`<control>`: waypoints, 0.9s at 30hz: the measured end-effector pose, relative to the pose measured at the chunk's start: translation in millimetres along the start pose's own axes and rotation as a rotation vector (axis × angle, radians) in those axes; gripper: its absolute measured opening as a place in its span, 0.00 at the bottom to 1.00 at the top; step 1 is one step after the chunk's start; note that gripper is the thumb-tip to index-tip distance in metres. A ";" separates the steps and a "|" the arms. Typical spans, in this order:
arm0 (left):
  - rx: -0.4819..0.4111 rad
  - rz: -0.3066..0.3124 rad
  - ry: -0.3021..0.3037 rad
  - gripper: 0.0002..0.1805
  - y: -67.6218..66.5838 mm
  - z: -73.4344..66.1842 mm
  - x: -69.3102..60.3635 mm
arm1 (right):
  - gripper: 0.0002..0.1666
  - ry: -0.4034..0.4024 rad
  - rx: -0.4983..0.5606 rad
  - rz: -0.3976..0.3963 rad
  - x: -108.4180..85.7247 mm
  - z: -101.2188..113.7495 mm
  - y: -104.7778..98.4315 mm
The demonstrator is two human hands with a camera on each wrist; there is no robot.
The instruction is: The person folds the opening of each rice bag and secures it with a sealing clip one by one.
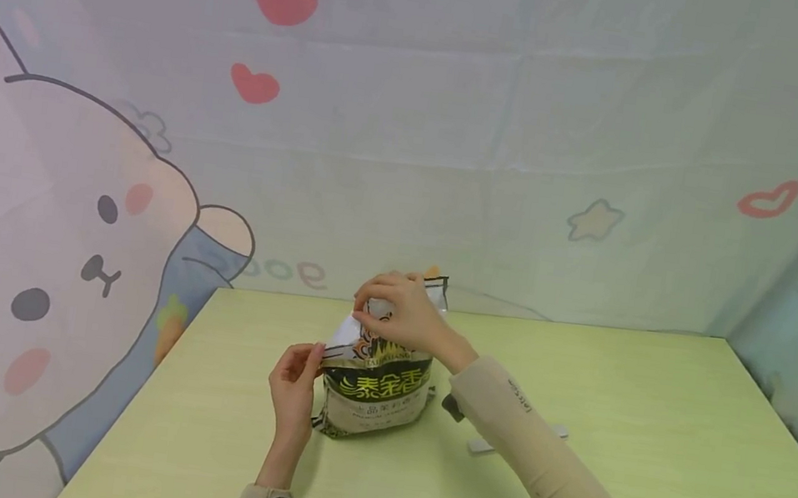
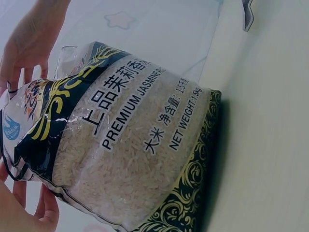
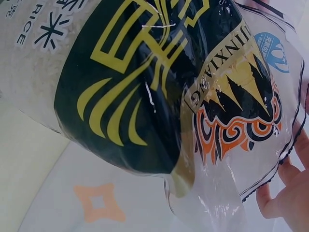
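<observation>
A clear plastic bag of jasmine rice (image 1: pixel 379 402) stands upright on the table, its lower part full of white grains. Dark bands with yellow print cross its front, clearest in the left wrist view (image 2: pixel 140 121). My left hand (image 1: pixel 294 395) pinches the upper left corner of the bag between thumb and forefinger. Higher up, my right hand (image 1: pixel 402 310) reaches across the front and grips the loose top, partly covering it. In the right wrist view the right hand's fingers (image 3: pixel 289 188) lie along the black-lined top edge, the thumb hidden.
The pale yellow-green table (image 1: pixel 645 450) meets a cloth backdrop (image 1: pixel 461 123) printed with hearts and a bear. A flat white strip-like object (image 1: pixel 482 446) lies on the table right of the bag, partly hidden under my right forearm.
</observation>
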State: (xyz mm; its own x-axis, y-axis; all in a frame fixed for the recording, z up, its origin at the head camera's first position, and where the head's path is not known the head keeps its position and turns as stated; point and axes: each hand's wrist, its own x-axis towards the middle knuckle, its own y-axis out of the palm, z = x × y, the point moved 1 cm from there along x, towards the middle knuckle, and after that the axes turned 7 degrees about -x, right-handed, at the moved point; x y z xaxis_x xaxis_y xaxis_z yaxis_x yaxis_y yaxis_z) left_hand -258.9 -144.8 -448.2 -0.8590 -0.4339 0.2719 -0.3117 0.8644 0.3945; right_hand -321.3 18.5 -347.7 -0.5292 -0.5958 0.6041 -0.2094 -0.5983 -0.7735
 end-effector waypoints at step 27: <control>0.136 0.219 -0.066 0.17 10.3 -9.0 4.8 | 0.10 -0.014 -0.125 0.076 -2.3 4.9 -3.4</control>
State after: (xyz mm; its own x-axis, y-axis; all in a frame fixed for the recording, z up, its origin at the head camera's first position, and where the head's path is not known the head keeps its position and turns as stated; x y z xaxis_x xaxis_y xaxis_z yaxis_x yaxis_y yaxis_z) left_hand -262.6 -140.3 -434.9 -0.9352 -0.2188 0.2785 -0.1631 0.9641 0.2098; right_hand -315.3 19.3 -345.5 -0.5358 -0.6448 0.5452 -0.2705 -0.4806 -0.8342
